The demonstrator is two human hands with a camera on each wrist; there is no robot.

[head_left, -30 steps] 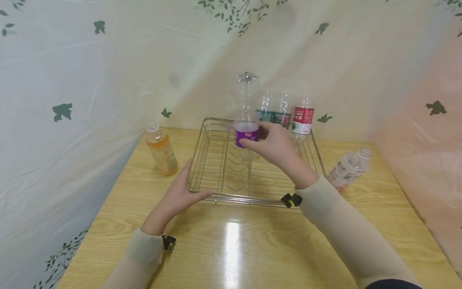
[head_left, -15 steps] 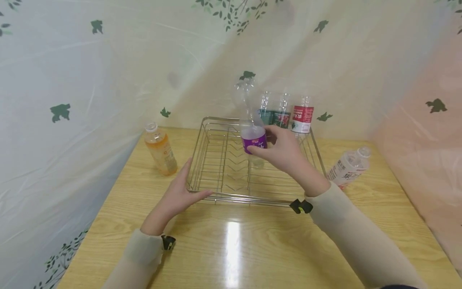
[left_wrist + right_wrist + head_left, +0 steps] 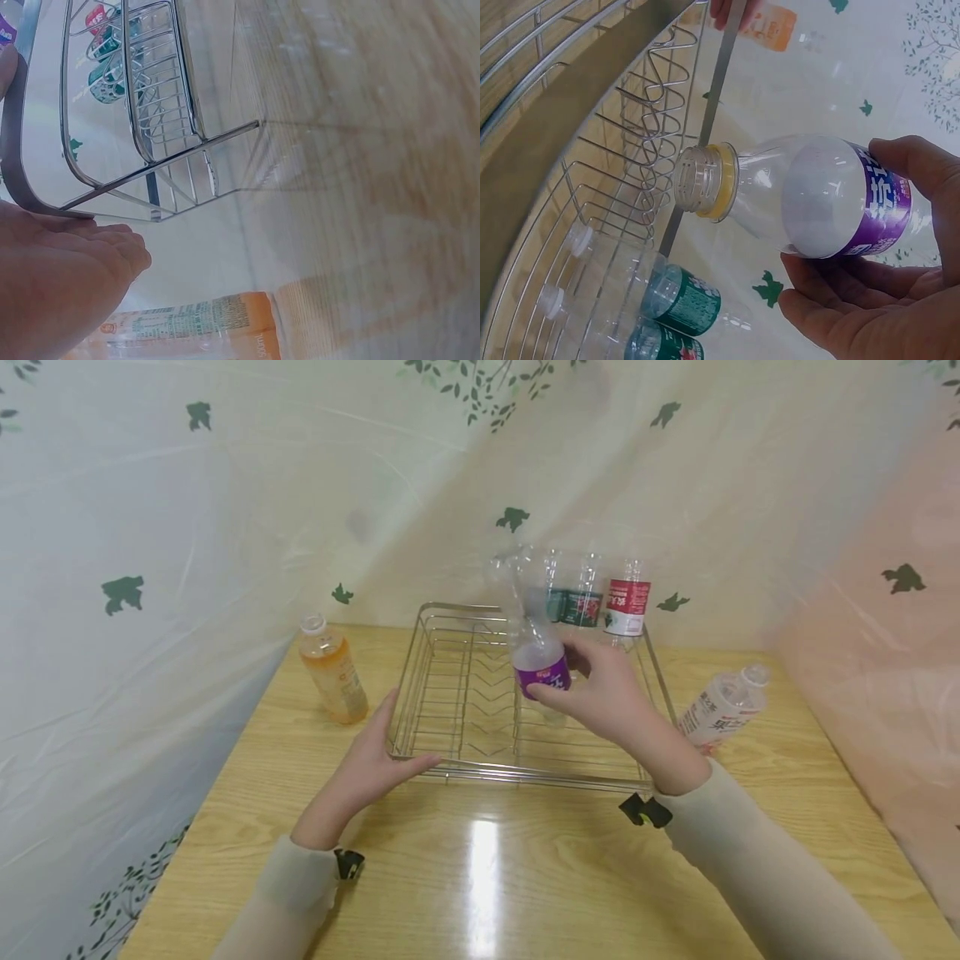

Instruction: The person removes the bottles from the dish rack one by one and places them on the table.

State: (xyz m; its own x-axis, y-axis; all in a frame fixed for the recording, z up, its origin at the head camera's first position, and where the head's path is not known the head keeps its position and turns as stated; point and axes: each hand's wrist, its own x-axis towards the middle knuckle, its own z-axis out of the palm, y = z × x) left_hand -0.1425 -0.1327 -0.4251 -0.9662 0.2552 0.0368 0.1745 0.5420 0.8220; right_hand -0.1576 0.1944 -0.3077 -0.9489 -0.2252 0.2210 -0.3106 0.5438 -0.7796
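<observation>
1. Right hand [image 3: 611, 700] grips an upside-down, purple-labelled plastic bottle [image 3: 534, 653] above the wire dish rack [image 3: 525, 772].
2. Left hand [image 3: 363, 770], thumb and fingers spread wide, touches the rack's near-left corner, apart from the bottle.

Site: draped tabletop booth; room type I cannot tell | wood-grain table [image 3: 420, 877], near | leaf-printed sheeting [image 3: 262, 485], far, left, right

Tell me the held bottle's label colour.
The label is purple with white lettering, showing best in the right wrist view.
</observation>
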